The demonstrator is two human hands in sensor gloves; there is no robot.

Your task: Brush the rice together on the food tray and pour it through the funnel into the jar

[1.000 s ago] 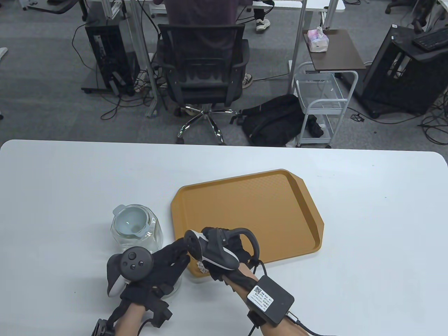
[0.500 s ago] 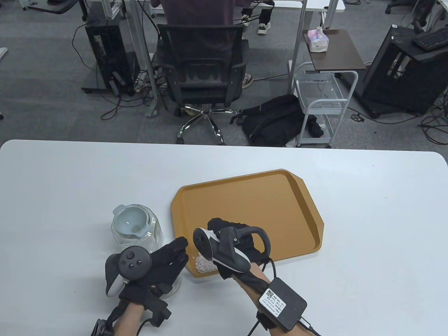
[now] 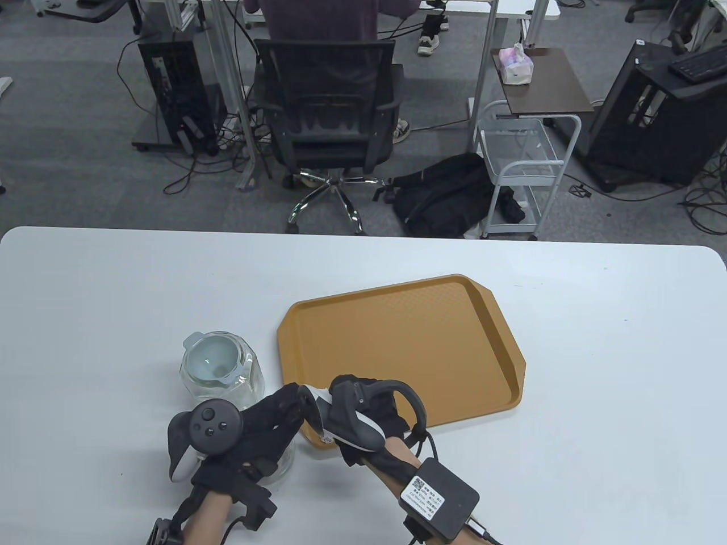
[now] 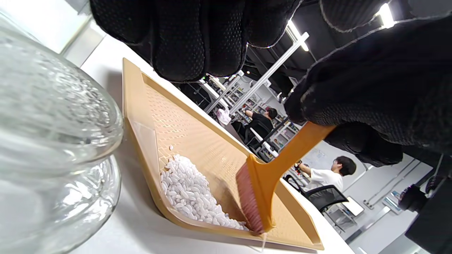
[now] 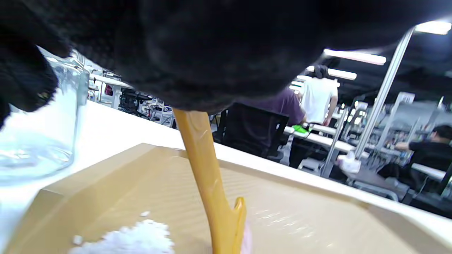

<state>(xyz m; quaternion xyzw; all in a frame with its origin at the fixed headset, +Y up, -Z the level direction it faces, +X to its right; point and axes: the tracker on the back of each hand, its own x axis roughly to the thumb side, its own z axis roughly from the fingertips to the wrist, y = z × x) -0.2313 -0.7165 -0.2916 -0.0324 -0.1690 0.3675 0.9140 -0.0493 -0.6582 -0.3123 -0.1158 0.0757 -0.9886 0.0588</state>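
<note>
Spreading across the lower half of the table view is a long white table (image 3: pixel 596 352), and near its front sits a flat, tan-orange plastic food tray (image 3: pixel 409 340) with a raised rim and clipped corners. Just left of the tray stands a clear, rounded glass jar (image 3: pixel 222 374) with a pale funnel (image 3: pixel 213 363) seated in its mouth. Both gloved hands meet at the tray's near left corner. The left hand (image 3: pixel 267 428) reaches forward beside the jar with its fingers extended and close together, their tips at the tray's corner; whether they press on the rim cannot be told. The right hand (image 3: pixel 369 409) curls its fingers around the handle of a small orange plastic brush (image 4: pixel 268 173), whose pinkish bristles rest on the tray floor in the left wrist view. Smallest of all is the white rice (image 4: pixel 190 194), lying in a loose heap in that same near corner, against the rim and just beside the bristles, with a grain or two straying farther up the tray. The rice looks light and loose, so it would likely scatter under a hard sweep and slide quickly once the tray tilts. The tray appears stiff and light; gripping it by the rim on two opposite sides, with the clipped corner as a spout over the funnel, seems the safest hold. The glass jar looks heavy, smooth and breakable, and the funnel sits loose, so either could be knocked.
</note>
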